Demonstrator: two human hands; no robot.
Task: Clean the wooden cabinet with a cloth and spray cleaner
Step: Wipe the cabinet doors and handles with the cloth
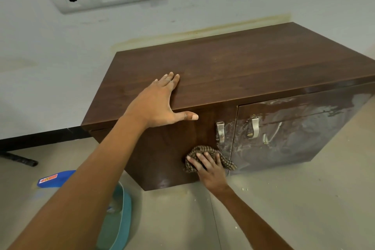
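Wiping the front of the wooden cabinet is the job right now. I think it goes best with firm, slow rubs that reach all the edges and go around the metal handle. The left door looks dark and shiny, but the right door is covered in white, wet smears, so I think the cloth should go there next. The cloth is brown and checked and bunched up. It sits low on the left door, just beside the handle. The right hand lies on top of it with fingers spread and mostly straight, pushing it against the wood, not curled round it. The left hand rests flat on the front edge of the cabinet top, fingers straight and close together, thumb lying along the front. It holds nothing. I cannot tell for sure where the spray cleaner is. A blue thing with a red label lies on the floor to the left.
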